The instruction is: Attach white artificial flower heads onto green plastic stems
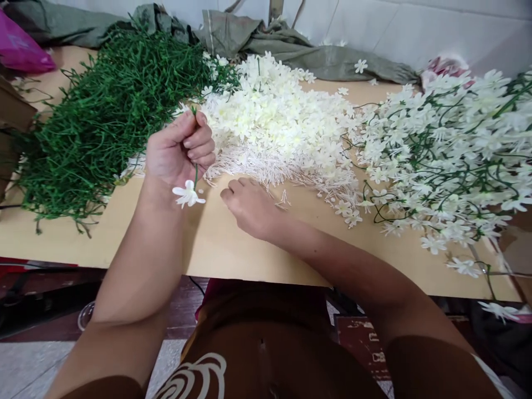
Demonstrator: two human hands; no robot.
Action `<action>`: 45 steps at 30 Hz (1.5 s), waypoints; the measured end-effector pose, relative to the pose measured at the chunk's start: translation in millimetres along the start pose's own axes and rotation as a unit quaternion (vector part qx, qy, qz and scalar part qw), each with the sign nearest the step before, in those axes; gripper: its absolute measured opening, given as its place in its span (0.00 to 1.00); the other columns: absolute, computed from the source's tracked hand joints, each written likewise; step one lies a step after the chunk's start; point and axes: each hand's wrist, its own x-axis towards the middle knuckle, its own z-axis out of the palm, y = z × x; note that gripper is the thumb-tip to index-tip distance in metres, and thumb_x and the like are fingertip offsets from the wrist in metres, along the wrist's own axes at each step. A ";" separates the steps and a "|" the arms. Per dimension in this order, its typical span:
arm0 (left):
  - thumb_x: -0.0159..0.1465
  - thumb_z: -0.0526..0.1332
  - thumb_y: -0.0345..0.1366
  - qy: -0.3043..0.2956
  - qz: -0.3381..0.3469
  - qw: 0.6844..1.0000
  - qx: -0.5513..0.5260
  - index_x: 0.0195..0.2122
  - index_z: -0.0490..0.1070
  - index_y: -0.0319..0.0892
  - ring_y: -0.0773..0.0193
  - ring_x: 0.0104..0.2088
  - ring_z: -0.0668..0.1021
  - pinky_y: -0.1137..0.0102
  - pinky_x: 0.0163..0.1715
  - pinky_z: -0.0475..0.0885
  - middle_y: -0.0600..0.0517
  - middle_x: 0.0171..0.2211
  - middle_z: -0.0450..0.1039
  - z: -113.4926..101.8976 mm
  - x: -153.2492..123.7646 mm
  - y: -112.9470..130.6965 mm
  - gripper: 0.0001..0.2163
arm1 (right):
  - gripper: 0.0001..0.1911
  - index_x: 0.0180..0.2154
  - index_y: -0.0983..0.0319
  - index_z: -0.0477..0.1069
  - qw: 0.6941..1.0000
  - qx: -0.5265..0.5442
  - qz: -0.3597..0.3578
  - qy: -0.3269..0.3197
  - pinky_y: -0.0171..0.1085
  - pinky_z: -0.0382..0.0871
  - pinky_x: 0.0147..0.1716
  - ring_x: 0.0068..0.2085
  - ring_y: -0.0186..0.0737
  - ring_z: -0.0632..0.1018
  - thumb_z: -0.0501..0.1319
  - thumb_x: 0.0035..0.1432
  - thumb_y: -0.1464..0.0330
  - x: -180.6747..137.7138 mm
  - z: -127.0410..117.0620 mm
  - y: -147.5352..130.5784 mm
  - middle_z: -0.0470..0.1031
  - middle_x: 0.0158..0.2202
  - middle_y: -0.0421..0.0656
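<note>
My left hand [180, 147] is closed around a green artificial flower stem [195, 174], held above the table. A white artificial flower [188, 194] hangs at the stem's lower end, and a bit of green sticks out above the thumb. Lower and to the right, my right hand [247, 205] is curled with its fingertips close together near the tabletop. Whatever those fingertips may hold is hidden or too small to make out. Just beyond this hand lie thin white stamen pieces [266, 166] at the front of a heap of white flower heads [282, 111].
A big pile of green plastic stems [108, 111] covers the left of the table [233, 260]. Assembled white flowers on green stems [440, 160] are heaped at the right, some past the edge. Grey-green cloth [332, 61] lies along the wall; a pink bag [22, 41] sits far left.
</note>
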 end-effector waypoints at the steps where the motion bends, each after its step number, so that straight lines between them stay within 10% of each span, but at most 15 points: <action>1: 0.67 0.53 0.33 -0.007 0.007 1.000 0.009 0.27 0.68 0.42 0.76 0.14 0.52 0.76 0.14 0.48 0.59 0.15 0.46 -0.6 0.4 -0.5 0.11 | 0.17 0.43 0.69 0.71 1.000 0.009 0.006 0.008 0.44 0.64 0.42 0.45 0.49 0.71 0.49 0.56 0.84 -1.0 -0.6 6.0 0.73 0.41 0.54; 11: 0.55 0.63 0.24 0.133 0.135 0.932 0.310 0.29 0.74 0.40 0.73 0.18 0.54 0.72 0.19 0.44 0.59 0.15 0.56 12.1 11.7 -33.6 0.05 | 0.08 0.29 0.60 0.61 0.932 0.189 0.111 0.290 0.38 0.63 0.32 0.32 0.35 0.66 0.54 0.54 0.78 -48.0 -24.1 92.3 0.64 0.31 0.41; 23: 0.52 0.62 0.25 0.133 0.131 0.791 0.583 0.30 0.76 0.45 0.66 0.23 0.54 0.68 0.28 0.42 0.55 0.19 0.57 30.9 31.3 -68.9 0.09 | 0.03 0.28 0.61 0.64 0.868 0.340 0.217 0.291 0.38 0.63 0.30 0.28 0.31 0.66 0.58 0.52 0.72 -59.9 -16.1 102.3 0.66 0.26 0.36; 28: 0.54 0.63 0.27 0.140 0.101 0.863 0.474 0.26 0.71 0.43 0.69 0.21 0.58 0.72 0.23 0.47 0.56 0.18 0.59 38.4 35.3 -58.8 0.04 | 0.06 0.28 0.61 0.64 0.822 0.458 0.212 0.262 0.35 0.62 0.27 0.24 0.29 0.67 0.62 0.50 0.70 -62.6 -16.2 100.6 0.68 0.23 0.34; 33: 0.55 0.64 0.30 0.087 -0.003 0.975 0.203 0.24 0.65 0.42 0.76 0.15 0.51 0.76 0.16 0.45 0.61 0.14 0.50 58.9 14.6 -40.0 0.08 | 0.15 0.27 0.60 0.64 0.709 0.632 0.196 0.243 0.34 0.67 0.26 0.25 0.30 0.73 0.70 0.44 0.63 -59.9 -17.3 98.3 0.72 0.22 0.35; 45: 0.59 0.64 0.31 -0.035 -0.180 0.983 0.025 0.24 0.58 0.41 0.79 0.13 0.47 0.82 0.13 0.45 0.65 0.14 0.44 73.0 -4.6 -56.7 0.13 | 0.20 0.26 0.60 0.69 0.466 0.814 0.209 0.275 0.29 0.68 0.29 0.27 0.25 0.70 0.77 0.31 0.65 -44.2 -7.3 71.0 0.70 0.25 0.32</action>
